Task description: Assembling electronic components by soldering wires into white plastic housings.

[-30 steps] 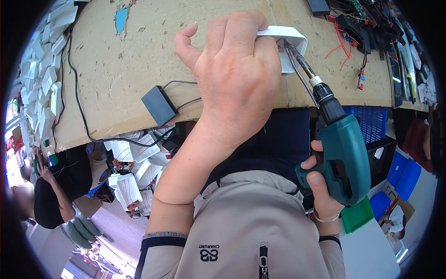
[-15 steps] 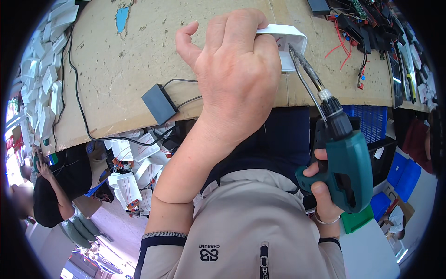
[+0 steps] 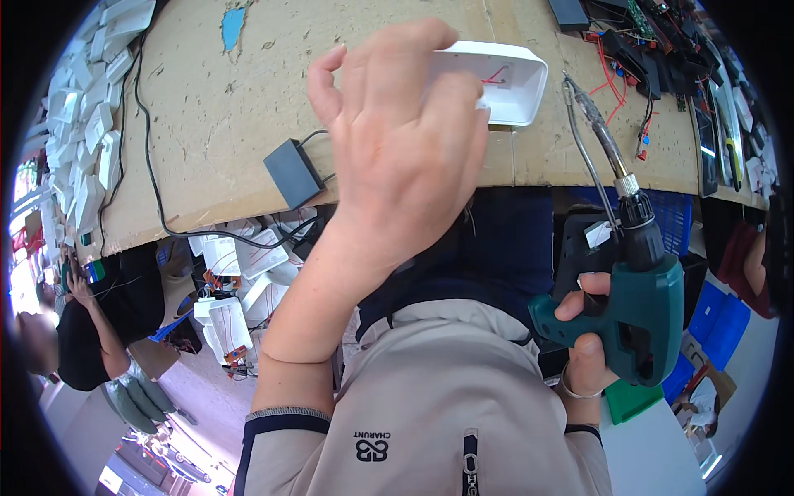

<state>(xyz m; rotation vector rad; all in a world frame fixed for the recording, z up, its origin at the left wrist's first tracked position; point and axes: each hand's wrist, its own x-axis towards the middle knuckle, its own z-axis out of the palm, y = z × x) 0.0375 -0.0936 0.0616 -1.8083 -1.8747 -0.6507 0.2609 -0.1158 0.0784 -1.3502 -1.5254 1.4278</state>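
My right hand [image 3: 589, 347] is wrapped round the grip of a green soldering gun [image 3: 653, 310]. Its metal tip and thin bent side tube point up, just right of a white plastic case [image 3: 517, 97] and apart from it. The case lies open side up over the workbench [image 3: 273, 99], with red wire [image 3: 495, 80] inside. At the case's left end is my left hand [image 3: 405, 124], back up and fingers curled. Motion smears these fingers, and the hand hides that end, so whether they grip the case is unclear.
A black box with cables [image 3: 294, 174] sits left of my left wrist. White cases [image 3: 91, 132] pile up at the far left, and more with wires [image 3: 227, 322] are below the bench edge. Black parts and red wires [image 3: 633, 66] crowd the back right. A person [image 3: 91, 331] works at left.
The soldering gun has moved right, and its tip has left the inside of the white case. My left hand has shifted left, uncovering more of the case and its red wire.
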